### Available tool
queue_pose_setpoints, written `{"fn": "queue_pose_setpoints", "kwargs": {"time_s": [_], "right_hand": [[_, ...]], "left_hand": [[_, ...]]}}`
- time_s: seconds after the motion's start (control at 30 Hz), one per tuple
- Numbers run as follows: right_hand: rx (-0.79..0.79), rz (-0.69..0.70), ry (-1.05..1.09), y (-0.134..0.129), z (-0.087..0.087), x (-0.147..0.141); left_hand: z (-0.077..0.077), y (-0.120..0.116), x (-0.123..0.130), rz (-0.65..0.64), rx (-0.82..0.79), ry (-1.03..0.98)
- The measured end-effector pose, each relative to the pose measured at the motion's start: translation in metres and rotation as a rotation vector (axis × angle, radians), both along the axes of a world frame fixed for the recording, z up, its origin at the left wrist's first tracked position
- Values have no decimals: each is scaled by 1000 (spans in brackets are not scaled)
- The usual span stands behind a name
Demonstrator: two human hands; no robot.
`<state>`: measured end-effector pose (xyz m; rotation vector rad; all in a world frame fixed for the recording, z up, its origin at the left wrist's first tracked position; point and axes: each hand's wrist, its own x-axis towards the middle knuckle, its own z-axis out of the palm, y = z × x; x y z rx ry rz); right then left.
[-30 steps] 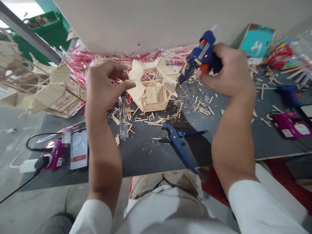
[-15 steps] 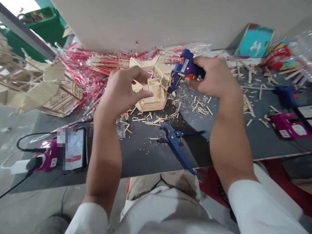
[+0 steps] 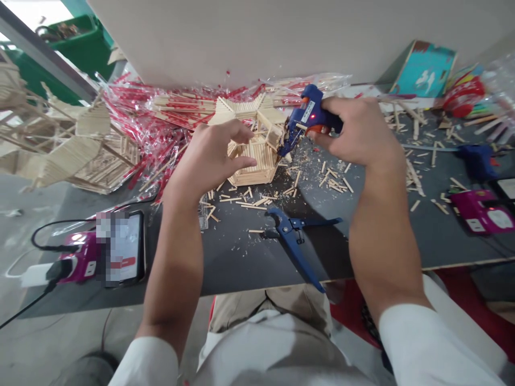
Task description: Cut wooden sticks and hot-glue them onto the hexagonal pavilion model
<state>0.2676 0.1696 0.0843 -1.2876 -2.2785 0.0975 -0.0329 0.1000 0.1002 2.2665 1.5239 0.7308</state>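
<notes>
My right fingers (image 3: 336, 106) grip a blue plastic glue gun (image 3: 306, 116) beside a pale hexagonal wooden-stick model (image 3: 262, 165), my left fingers (image 3: 243, 162) parted, hold unclear.

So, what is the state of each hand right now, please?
Left hand: half-curled; cannot tell whether it holds anything.
Right hand: closed, holding the glue gun.

A plain, pale wall (image 3: 261, 37) rises straight behind the dark grey tabletop (image 3: 233, 262), whose front edge shows a thin, light brown line. Over to the left, past a slanting grey post (image 3: 48, 51), I see a green bin (image 3: 86, 45) and white brightness in the far corner. Pale grey floor (image 3: 18, 214) spreads below; a red seat (image 3: 458, 287) stands under the right side.
</notes>
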Motion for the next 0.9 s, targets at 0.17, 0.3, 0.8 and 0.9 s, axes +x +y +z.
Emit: {"fn": "queue_pose_setpoints", "kwargs": {"time_s": [0.17,0.3,0.8,0.9], "right_hand": [[-3,10,43,-1,0,-1],[-7,1,29,-2,1,-1],[-21,-4,30,-3,5,-1],[-30,-19,24,-4,5,-1]], "left_hand": [[-3,1,-3,-28,27,-20],[-5,3,-4,1,-3,-1],[-5,3,-4,-7,-10,44],[-6,4,-4,-15,26,40]]}}
